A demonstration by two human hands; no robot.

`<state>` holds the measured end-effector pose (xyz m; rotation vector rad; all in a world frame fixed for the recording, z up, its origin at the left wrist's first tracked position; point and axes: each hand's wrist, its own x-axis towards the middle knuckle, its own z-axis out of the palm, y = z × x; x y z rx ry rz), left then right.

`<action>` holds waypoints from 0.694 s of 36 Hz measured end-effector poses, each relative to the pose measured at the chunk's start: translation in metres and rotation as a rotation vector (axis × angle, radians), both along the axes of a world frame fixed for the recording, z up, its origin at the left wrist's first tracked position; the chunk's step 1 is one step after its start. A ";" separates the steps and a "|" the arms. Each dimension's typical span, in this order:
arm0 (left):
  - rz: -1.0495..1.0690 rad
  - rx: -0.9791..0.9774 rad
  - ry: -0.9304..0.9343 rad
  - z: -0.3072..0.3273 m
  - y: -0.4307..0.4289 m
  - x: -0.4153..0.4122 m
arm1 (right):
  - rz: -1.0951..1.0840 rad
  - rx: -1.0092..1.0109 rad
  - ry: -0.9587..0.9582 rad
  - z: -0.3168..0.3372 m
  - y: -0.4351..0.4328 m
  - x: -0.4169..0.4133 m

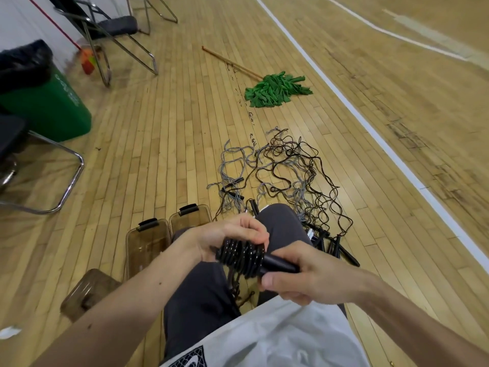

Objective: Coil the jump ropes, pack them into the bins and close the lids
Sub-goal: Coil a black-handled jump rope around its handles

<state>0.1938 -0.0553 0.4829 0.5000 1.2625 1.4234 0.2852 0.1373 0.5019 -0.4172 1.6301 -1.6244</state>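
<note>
- In the head view, your left hand (232, 238) curls its fingers over a tight stack of glossy black rope loops (239, 256) and grips this coil above your lap.
- Your right hand (299, 278) clamps its thumb and curled fingers around a smooth black cylindrical handle (280, 266) that sticks out of the coil's right side.
- A thin dark loose tail (236, 287) dangles from the coil across your dark trouser leg.
- The other jump ropes (285, 168) lie tangled on the wooden plank floor (164, 144) just beyond your knee. They are thin grey and dark brown cords, with black handles bunched at the near right.
- Three smoky, translucent, rectangular bins sit on the floor at your left: the far bin (189, 217) and the middle bin (146, 242), each with a black clip at its far end, and the near bin (87, 290).
- Farther off lie a green mop (277, 90) of flat cloth strips on a wooden stick and a green trash can (47, 104) with a black liner.
</note>
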 end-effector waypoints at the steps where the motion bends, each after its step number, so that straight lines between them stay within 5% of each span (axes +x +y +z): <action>1: 0.042 0.010 -0.022 0.000 0.001 0.000 | -0.019 -0.022 0.013 0.001 0.000 -0.002; 7: 0.276 0.012 -0.129 -0.011 0.005 0.004 | -0.179 -0.117 0.021 0.001 0.000 -0.017; 15: 0.428 -0.265 0.053 -0.023 0.002 0.018 | -0.523 0.067 0.151 -0.003 0.022 -0.034; 22: 0.350 -0.373 0.255 -0.002 0.007 0.031 | -0.635 0.239 0.254 -0.029 0.024 -0.046; 25: 0.275 -0.493 0.548 0.014 0.012 0.034 | -0.647 0.292 0.319 -0.040 0.019 -0.049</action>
